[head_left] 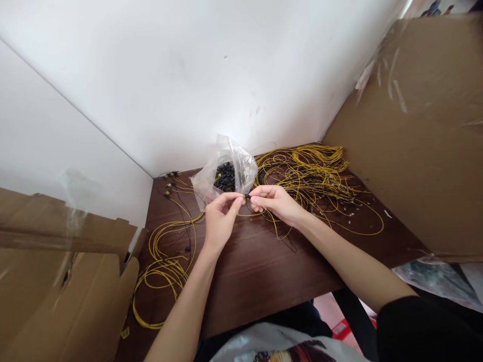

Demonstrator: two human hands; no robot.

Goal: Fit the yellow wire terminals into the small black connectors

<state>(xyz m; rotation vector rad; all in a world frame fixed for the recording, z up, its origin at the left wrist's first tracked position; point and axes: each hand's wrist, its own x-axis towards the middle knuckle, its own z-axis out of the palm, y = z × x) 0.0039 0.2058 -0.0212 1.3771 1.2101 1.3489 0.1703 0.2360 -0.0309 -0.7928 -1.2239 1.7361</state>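
Both hands meet over the middle of the brown table (264,271), just in front of a clear plastic bag (245,168). Between thumb and fingers, my left hand (222,218) pinches one end of a small black connector (247,196); something yellowish shows at its fingertips. My right hand (277,202) grips the other end of that connector, fingers curled. Small black parts (225,177) fill the open bag, with a few yellow bits among them. A thin yellow cable (251,214) passes below the hands; whether it joins the connector is hard to see.
A tangled heap of yellow cables (302,171) lies at the back right. Looped cables (158,271) with black-and-yellow ends (168,190) lie on the left. Cardboard stands at left (90,296) and right (418,136), and a white wall (188,85) closes the back.
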